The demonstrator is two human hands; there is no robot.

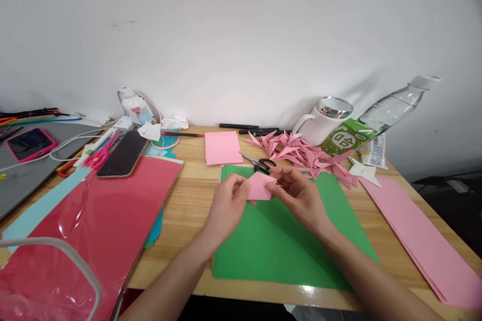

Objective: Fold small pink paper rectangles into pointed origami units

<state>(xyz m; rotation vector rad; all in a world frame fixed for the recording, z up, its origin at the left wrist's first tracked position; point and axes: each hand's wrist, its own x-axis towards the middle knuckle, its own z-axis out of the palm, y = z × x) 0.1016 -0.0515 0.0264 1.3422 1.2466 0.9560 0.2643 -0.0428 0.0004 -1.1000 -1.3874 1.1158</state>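
Observation:
Between my two hands is a small piece of folded pink paper (259, 186), held up over a green sheet (289, 246). My left hand (230, 200) pinches its left edge between thumb and fingers. At the right edge, the thumb and fingers of my right hand (299, 193) close on a corner. Just beyond the paper lie scissors (261, 164) with black handles. A stack of square pink sheets (222, 148) rests behind them to the left. Many folded pink paper pieces (301, 153) are heaped to the right of the scissors.
On the right stand a white mug (320, 123), a green carton (346, 136) and a water bottle (395, 105); long pink strips (425, 241) lie nearer. At left are a red sheet pack (113, 225), a phone (123, 154), pink scissors (101, 154) and a white cable (75, 256).

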